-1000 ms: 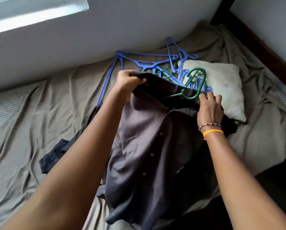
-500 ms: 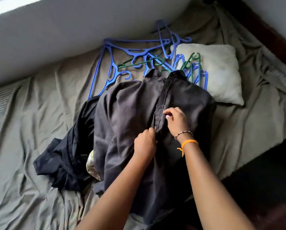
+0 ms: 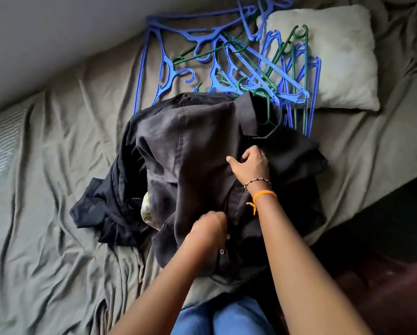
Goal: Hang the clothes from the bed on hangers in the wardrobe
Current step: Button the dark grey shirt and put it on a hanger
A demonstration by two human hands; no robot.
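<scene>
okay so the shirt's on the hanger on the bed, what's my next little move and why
Probably do up the next button. The left hand pinches the front edge of the shirt, the right hand grips it higher up, and the front looks open below the green hanger.

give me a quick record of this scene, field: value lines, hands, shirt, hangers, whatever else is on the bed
left hand: grips the shirt's button edge, low down
right hand: grips the shirt front higher up
shirt: dark grey, buttoned type, lying on the bed, a green hanger showing at its collar
hangers: loose blue and green pile beyond the collar, partly on the pillow
dark clothes: crumpled heap left of the shirt
sheet: olive, creased
wardrobe: not in view
</scene>
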